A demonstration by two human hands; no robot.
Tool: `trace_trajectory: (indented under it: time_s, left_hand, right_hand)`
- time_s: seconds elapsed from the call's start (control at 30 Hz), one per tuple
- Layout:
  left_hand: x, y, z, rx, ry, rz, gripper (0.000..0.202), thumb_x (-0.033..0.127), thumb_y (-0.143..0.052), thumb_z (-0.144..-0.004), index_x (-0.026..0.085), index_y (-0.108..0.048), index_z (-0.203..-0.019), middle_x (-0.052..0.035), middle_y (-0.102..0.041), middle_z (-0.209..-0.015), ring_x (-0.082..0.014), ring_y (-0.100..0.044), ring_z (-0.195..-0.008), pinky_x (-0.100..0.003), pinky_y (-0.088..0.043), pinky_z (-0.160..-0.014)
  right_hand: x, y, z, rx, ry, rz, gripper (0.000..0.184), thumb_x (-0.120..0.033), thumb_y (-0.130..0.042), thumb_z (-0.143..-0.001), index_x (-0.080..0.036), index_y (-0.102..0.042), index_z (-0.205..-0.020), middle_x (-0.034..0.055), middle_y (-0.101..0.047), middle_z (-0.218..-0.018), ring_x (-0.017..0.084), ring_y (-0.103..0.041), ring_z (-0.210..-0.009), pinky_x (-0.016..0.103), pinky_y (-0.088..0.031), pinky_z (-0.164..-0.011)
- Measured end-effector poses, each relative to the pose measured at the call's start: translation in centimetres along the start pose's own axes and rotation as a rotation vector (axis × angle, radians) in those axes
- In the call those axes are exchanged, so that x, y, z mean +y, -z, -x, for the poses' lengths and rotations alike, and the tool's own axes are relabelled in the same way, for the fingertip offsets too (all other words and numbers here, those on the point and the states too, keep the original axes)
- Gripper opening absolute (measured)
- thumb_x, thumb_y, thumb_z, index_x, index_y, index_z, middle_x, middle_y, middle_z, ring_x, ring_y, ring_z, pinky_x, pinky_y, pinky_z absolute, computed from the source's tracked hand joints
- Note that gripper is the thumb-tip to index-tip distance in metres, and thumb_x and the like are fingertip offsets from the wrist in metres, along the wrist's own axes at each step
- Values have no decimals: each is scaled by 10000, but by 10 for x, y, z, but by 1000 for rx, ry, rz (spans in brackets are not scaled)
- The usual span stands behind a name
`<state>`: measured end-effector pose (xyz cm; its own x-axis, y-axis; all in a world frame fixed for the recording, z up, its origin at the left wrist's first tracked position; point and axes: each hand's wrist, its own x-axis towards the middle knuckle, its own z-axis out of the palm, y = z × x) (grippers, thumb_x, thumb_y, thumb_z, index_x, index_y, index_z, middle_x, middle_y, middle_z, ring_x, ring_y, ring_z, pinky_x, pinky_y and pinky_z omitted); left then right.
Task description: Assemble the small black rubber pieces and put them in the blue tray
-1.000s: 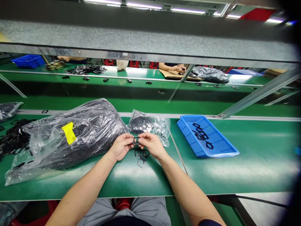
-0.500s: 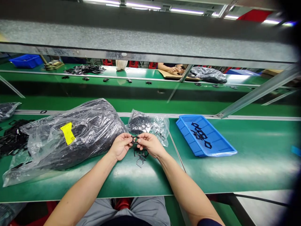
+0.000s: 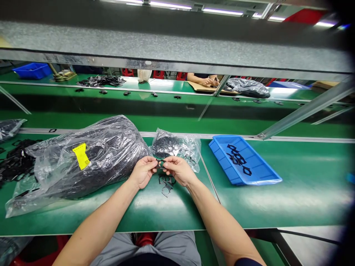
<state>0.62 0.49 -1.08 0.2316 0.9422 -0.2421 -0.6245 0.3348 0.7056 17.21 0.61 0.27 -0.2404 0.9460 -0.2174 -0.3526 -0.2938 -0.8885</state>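
Between my left hand and my right hand is a small black plastic frame, pinched by the fingertips of both. Its fine detail is too small to make out. Just below my hands, several loose black ring-shaped parts lie on the green table. Behind my hands sits a small clear plastic bag of dark parts. To the left, close to my left hand, lies a large clear bag full of black parts, with a yellow label on it.
A blue tray on the right holds several black frames. More black parts are heaped at the far left. A slanted metal post rises at the right. Across the line, a co-worker's hands handle something.
The view has shifted very slightly. Both hands stay in place, still pinching the small black frame; any turn of the frame is too slight to tell.
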Motion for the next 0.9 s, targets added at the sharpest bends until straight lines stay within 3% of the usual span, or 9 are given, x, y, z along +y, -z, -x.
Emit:
trace_trajectory:
  time_s: [0.33, 0.67, 0.9]
  left_hand:
    - [-2, 1, 0, 7, -6, -39, 267, 188, -837, -590, 135, -618, -734, -29, -675, -673, -76, -572, -578, -169, -411, -537]
    - [-4, 0, -1, 36, -58, -68, 285, 206, -843, -584, 137, -622, -749, -22, -668, -683, -82, -576, -598, -185, -418, -558]
    - [-5, -2, 0, 51, -75, -86, 299, 214, -846, -576, 136, -613, -747, -21, -668, -686, -78, -566, -590, -188, -420, -566]
  right_hand:
    - [-3, 3, 1, -50, -131, -51, 265, -225, -868, -570, -120, -749, -782, 50, -730, -724, 91, -650, -567, 160, -539, -519]
    - [-1, -1, 0, 110, -99, -147, 330, -140, -866, -561, -123, -714, -853, 73, -746, -742, 140, -692, -585, 197, -580, -522]
    - [0, 0, 0, 103, -75, -142, 336, -169, -871, -559, -128, -682, -833, 57, -736, -737, 156, -703, -649, 216, -587, -552]
